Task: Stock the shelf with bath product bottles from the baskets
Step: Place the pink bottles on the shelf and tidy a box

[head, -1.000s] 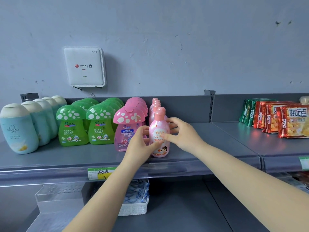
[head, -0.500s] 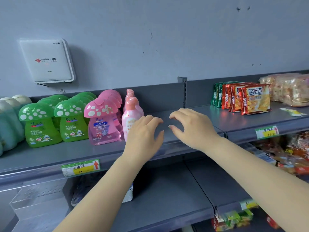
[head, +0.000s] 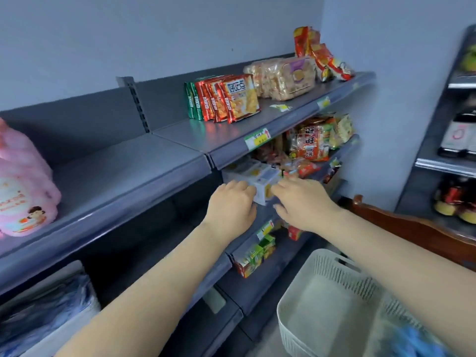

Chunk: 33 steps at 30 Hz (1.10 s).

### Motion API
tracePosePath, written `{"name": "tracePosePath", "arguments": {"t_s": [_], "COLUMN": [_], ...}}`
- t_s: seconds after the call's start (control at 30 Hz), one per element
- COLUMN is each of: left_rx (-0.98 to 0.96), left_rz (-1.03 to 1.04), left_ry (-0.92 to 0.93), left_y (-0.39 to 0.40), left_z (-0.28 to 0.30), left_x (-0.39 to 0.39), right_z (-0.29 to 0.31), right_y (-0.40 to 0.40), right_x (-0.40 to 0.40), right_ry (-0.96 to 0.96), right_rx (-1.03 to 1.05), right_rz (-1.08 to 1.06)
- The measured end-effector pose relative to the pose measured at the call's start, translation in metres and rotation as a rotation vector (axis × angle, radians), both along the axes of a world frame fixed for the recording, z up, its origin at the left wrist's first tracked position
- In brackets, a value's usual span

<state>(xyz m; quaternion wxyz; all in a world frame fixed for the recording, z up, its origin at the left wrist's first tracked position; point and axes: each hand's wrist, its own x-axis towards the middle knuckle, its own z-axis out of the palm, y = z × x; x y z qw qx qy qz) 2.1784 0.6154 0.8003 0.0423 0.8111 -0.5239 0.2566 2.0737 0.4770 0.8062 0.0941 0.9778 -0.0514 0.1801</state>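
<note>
A row of pink bath bottles stands at the far left of the grey top shelf. My left hand and my right hand hang side by side in the air in front of the shelf edge, well right of the bottles. Both hold nothing, and their fingers are loosely curled. A white slotted basket sits low at the right, below my right forearm, with something blue and blurred in its near end.
Snack packets and biscuit packs fill the right half of the top shelf. White boxes and more snacks lie on the shelf below. A second basket with blue packs sits bottom left. A wooden chair back and another rack stand right.
Both hands let go of the front pink bottle and pulled away from it. The view swung right and down, so the bottles slid to the left edge and the white basket came into view.
</note>
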Motion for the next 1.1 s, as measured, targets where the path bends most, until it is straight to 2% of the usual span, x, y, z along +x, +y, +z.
{"name": "tracePosePath", "arguments": {"t_s": [0.13, 0.4, 0.77, 0.87, 1.1], "left_rx": [0.107, 0.373, 0.642, 0.711, 0.73], "left_rz": [-0.161, -0.297, -0.335, -0.313, -0.279], "left_ry": [0.115, 0.201, 0.694, 0.819, 1.149], "left_y": [-0.054, -0.152, -0.236, -0.255, -0.3], "left_z": [-0.033, -0.107, -0.222, -0.254, -0.343], "left_x": [-0.036, -0.119, -0.206, -0.215, -0.229], "right_z": [-0.038, -0.11, -0.214, -0.251, -0.344], "right_y": [-0.035, -0.099, -0.178, -0.191, -0.221], "right_x": [-0.049, -0.161, -0.268, -0.28, -0.285], "right_ry": [0.102, 0.237, 0.334, 0.346, 0.359], "right_rx": [0.023, 0.198, 0.611, 0.74, 0.944], "right_rz": [-0.168, -0.475, -0.747, -0.822, -0.93]}}
